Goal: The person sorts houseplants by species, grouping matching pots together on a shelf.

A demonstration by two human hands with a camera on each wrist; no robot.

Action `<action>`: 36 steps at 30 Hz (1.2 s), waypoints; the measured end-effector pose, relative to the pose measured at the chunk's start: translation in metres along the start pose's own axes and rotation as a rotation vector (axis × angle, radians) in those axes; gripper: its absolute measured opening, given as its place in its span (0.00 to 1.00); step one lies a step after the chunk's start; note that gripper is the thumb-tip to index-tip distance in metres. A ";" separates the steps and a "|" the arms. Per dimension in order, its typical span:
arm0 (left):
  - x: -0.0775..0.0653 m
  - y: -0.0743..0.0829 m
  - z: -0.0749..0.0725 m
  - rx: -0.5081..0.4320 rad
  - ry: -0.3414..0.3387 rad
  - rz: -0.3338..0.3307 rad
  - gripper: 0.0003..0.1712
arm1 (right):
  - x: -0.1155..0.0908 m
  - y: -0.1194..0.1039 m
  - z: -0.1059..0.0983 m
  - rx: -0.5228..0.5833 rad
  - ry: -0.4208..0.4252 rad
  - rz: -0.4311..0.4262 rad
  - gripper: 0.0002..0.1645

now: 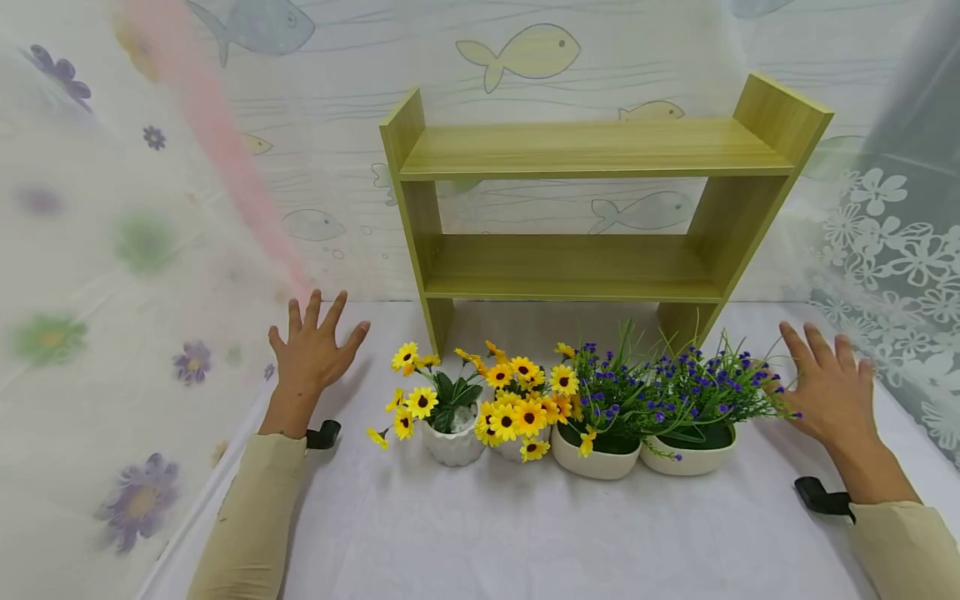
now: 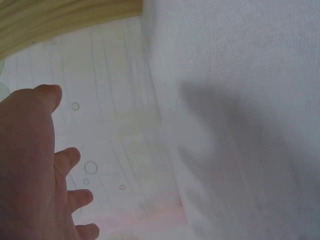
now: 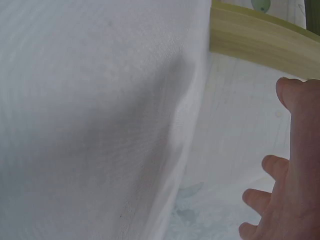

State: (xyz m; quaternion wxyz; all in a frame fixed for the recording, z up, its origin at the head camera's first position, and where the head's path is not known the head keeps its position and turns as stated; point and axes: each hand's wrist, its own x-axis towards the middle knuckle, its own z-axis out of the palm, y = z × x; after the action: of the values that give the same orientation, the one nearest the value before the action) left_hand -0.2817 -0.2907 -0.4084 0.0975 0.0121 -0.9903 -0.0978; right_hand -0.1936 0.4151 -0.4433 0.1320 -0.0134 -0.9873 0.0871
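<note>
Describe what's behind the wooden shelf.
A pale backdrop printed with fish hangs behind the wooden shelf. A grey fish shows through the upper opening, and a large yellow one above the top board. What its wood and the flowers cover cannot be seen.

No readable text, labels, brands, numbers or signs in head view or either wrist view; nothing legible on flowerpots (image 1: 596,464), two-tier wooden shelf (image 1: 562,150) or fish-print curtain (image 1: 337,108).
</note>
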 end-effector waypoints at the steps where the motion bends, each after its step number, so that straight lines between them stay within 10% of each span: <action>1: 0.000 0.000 0.000 -0.002 0.001 0.003 0.50 | 0.000 0.000 0.000 -0.004 0.008 -0.006 0.60; 36: 0.004 0.007 0.002 -0.158 0.238 0.152 0.40 | 0.001 -0.010 -0.003 0.140 0.124 -0.068 0.51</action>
State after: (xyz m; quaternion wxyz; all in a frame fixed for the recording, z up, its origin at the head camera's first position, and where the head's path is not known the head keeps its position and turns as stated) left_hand -0.2859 -0.2839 -0.4083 0.2220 -0.0592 -0.9591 -0.1655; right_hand -0.1936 0.4058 -0.4386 0.1962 0.0238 -0.9687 0.1502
